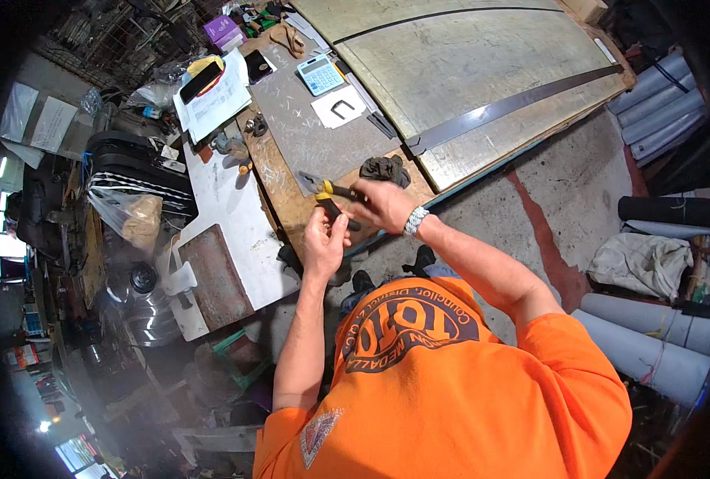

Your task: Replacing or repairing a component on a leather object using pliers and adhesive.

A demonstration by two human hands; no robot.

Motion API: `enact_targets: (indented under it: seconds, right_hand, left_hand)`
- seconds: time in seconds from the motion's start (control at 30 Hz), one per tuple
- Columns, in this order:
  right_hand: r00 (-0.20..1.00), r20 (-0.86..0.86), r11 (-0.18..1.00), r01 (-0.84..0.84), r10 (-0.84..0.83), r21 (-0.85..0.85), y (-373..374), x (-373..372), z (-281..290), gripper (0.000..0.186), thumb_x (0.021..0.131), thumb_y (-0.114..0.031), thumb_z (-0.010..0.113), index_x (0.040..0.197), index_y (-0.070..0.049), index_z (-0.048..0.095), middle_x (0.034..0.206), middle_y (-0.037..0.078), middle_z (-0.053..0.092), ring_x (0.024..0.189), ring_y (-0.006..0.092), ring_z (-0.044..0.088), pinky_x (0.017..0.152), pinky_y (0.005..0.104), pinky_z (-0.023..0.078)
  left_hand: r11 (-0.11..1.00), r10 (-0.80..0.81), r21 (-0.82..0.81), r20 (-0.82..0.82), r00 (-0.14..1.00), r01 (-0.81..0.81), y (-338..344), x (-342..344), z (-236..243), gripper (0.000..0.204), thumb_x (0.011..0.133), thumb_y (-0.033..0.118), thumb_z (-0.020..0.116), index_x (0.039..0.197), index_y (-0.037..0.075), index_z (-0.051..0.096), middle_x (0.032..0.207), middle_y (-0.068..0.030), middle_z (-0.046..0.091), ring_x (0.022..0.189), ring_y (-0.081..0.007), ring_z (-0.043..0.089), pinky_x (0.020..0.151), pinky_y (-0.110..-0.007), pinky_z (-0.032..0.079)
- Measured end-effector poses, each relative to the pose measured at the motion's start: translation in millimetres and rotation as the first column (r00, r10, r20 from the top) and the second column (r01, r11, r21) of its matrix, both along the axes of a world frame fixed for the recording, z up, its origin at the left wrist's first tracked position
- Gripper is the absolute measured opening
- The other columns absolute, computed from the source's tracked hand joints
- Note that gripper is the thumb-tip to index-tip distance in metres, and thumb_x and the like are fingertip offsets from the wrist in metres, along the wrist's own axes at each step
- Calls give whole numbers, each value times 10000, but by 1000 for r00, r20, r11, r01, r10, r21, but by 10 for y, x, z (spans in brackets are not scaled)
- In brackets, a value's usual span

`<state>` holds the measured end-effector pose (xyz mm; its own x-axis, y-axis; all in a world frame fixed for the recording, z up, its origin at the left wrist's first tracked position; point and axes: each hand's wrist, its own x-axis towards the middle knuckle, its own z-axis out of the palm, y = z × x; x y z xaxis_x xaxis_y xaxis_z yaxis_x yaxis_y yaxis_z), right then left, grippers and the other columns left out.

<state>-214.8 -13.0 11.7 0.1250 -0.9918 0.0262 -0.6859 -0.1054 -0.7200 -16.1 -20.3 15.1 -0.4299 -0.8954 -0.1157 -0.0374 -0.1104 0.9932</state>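
Observation:
A pair of pliers (pixel 325 187) with yellow-and-black handles is held over the near edge of the wooden bench (pixel 299 215), its metal jaws pointing away from me. My left hand (pixel 325 243) is closed with thumb and fingers at the lower handle. Around the upper handle, my right hand (pixel 383 206) is wrapped; it wears a patterned wristband (pixel 415 220). The handles are spread apart. Whether anything small sits at the jaws or between my fingers cannot be made out. Just beyond my right hand lies a dark crumpled bundle (pixel 385 170), perhaps cloth or gloves.
A large metal-topped table (pixel 466 72) with a long steel strip (pixel 514 108) stands at the far right. On the bench lie a calculator (pixel 320 75), a white card (pixel 339 107), papers (pixel 215 108) and a phone (pixel 200 82). Grey rolls (pixel 650 335) lie on the floor at right.

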Motion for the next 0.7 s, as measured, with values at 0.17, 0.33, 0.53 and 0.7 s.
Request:
enact_targets:
  seconds: [0.17,0.33,0.53,0.7]
  right_hand:
    - [960,216,963,216,-179,-160,-107,-70,-119,363,894,-215,706,1172,-19,581,956,235,647,884,415,640,756,453,514]
    - [989,141,998,48,-42,-38,-30,-9,-75,299,873,-224,698,1102,-46,623,919,216,684,893,431,654,751,480,525]
    - [983,181,997,36,-23,-72,39,135,-156,345,840,-301,728,1006,-13,633,891,239,675,854,430,661,710,481,527]
    - [960,197,979,204,-200,-1,-57,-42,-72,304,845,-226,687,1051,-19,604,834,242,665,830,440,656,717,504,517]
  left_hand:
    - [998,-47,-40,19,999,47,35,13,9,190,1015,129,573,1163,14,542,969,-52,657,639,-27,523,543,-180,469]
    - [1000,-10,14,10,1000,10,2,59,15,205,1015,142,577,1170,14,539,978,-54,662,648,-26,521,543,-182,462]
    - [1000,-29,-13,13,1000,29,-13,93,48,200,1022,153,566,1163,14,542,963,-49,664,642,-22,518,526,-180,452]
    - [999,-50,5,-17,999,50,66,27,18,227,1023,171,569,1181,10,541,950,-47,664,613,-21,512,521,-172,447]
